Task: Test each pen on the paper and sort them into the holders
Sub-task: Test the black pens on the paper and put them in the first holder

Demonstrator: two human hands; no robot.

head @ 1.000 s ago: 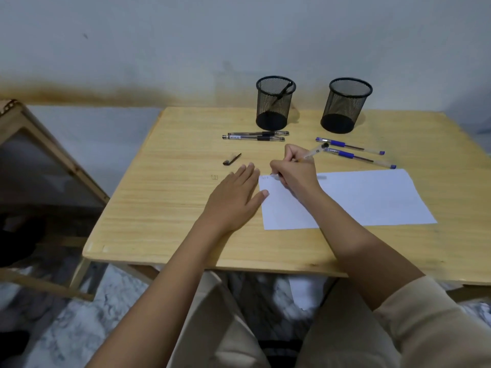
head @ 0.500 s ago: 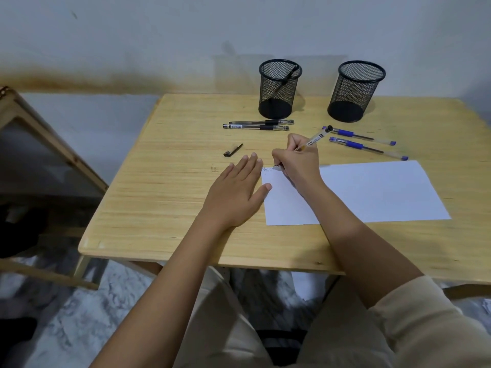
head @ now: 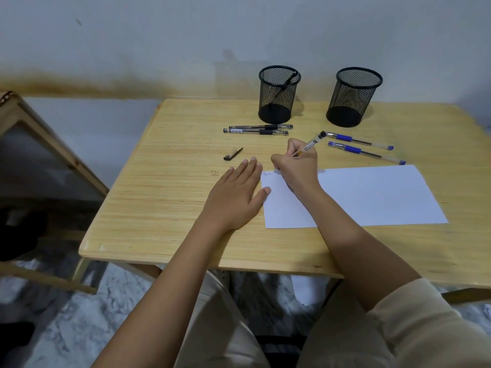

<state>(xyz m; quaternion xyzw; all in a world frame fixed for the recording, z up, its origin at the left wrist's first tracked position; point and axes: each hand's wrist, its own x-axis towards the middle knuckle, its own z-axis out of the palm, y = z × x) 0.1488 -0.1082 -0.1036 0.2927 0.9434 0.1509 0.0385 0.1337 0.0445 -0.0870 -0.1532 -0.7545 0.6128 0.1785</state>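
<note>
**Pen test in progress, top-left corner of sheet**

Right hand [head: 296, 166] grip pinches a clear-barrel pen [head: 311, 145], tip down at the top-left corner of the white paper [head: 372, 197]; black end of the barrel tilts up and away to the right. Faint scribble [head: 267, 173] on the sheet just left of the tip.

Left hand [head: 235, 195] lies flat, fingers spread, on the wooden surface [head: 164, 187]; thumb touches the paper's left edge.

Loose black cap [head: 233, 154] just beyond the left fingertips. Two black-grip pens [head: 259, 129] lie side by side in front of the left mesh holder [head: 278, 94], which has one pen leaning inside. Two blue-grip pens [head: 364, 147] lie beyond the paper, near the right mesh holder [head: 353, 96].
</note>
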